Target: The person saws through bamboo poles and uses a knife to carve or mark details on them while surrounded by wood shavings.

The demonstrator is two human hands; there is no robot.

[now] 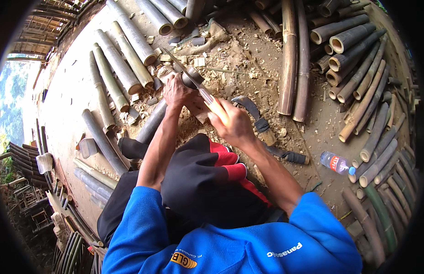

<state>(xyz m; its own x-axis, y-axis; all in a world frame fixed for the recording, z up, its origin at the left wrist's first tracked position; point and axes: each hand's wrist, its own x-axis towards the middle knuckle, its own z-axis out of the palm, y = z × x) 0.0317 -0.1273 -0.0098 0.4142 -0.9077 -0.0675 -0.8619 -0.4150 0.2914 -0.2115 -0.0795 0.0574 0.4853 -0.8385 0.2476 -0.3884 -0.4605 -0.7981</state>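
Both closed, right hand (pixel 232 122) gripping knife (pixel 193 80) pointing up-left, left hand (pixel 177 91) clasping bamboo piece (pixel 152 121).

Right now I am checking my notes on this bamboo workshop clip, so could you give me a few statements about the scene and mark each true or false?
1. The right hand grips the handle of a long knife. True.
2. The left hand holds a short bamboo piece against the blade. True.
3. A curved sickle-like knife hangs on a wall. False: it lies on the ground beside the right hand.
4. A plastic water bottle stands upright. False: it lies on its side near the bamboo poles.
5. Wood chips litter the ground around the hands. True.
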